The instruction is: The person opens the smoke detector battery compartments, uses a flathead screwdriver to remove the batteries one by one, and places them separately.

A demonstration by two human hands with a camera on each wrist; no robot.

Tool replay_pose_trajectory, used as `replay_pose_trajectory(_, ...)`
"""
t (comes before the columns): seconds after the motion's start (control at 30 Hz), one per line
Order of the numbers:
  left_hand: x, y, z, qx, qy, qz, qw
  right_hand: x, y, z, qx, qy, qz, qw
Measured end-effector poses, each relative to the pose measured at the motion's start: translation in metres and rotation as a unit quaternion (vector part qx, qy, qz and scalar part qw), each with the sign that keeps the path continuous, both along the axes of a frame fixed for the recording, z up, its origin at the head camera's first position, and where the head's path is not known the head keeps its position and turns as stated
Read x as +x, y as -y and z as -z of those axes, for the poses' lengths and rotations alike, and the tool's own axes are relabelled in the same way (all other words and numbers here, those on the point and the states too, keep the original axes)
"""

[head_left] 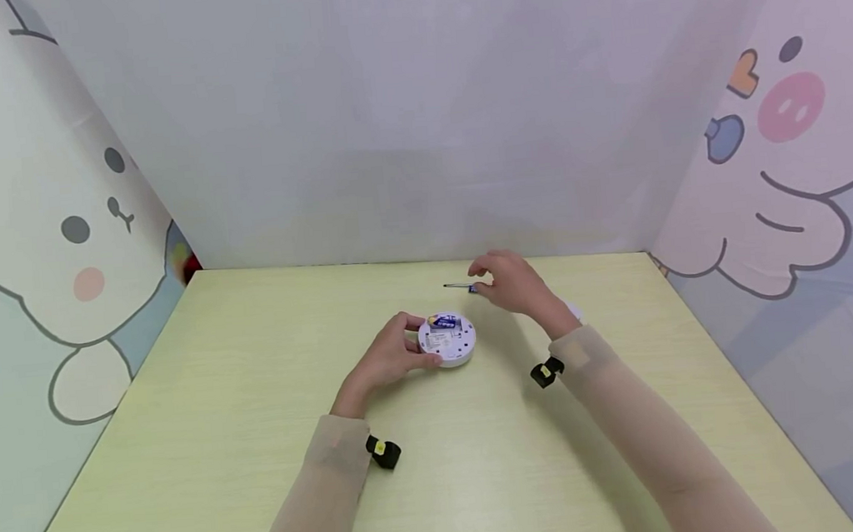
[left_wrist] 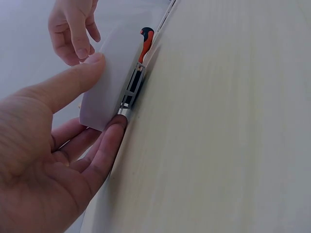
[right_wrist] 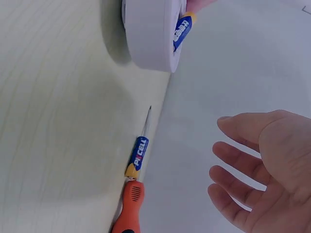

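My left hand [head_left: 388, 354] grips a round white smoke alarm [head_left: 466, 348] by its left edge, thumb at the near side. The alarm's back faces up, with a blue and yellow battery [head_left: 443, 321] lying tilted in its open compartment. Beyond the alarm, my right hand [head_left: 512, 283] hovers with loosely bent fingers and holds nothing. Just left of its fingertips lies a loose battery [right_wrist: 138, 156], beside the shaft of a screwdriver [right_wrist: 130, 206] with an orange handle. The right hand hides that handle in the head view.
A white object [head_left: 574, 311], mostly hidden behind the right wrist, lies on the pale wood-grain table [head_left: 223, 449]. A plain cloth wall [head_left: 386, 135] rises at the table's far edge, and cartoon-printed cloth stands on both sides.
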State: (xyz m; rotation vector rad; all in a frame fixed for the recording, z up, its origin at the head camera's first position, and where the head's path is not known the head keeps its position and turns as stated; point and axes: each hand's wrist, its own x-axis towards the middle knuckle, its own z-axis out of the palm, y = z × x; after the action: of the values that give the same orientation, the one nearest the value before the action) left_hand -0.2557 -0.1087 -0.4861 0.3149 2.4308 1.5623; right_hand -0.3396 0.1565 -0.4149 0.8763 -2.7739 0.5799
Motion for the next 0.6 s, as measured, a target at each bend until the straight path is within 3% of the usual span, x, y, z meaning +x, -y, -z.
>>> replay_pose_trajectory(0.33,-0.001,0.001,0.002,0.017,-0.001,0.008,0.9998,0.019,0.01,-0.01,0.0,-0.013,-0.012,1.0)
replay_pose_trajectory(0.6,-0.002,0.003,0.002,0.025,0.007,0.004,0.9997,0.026,0.016,-0.006,-0.007,-0.005,-0.012,1.0)
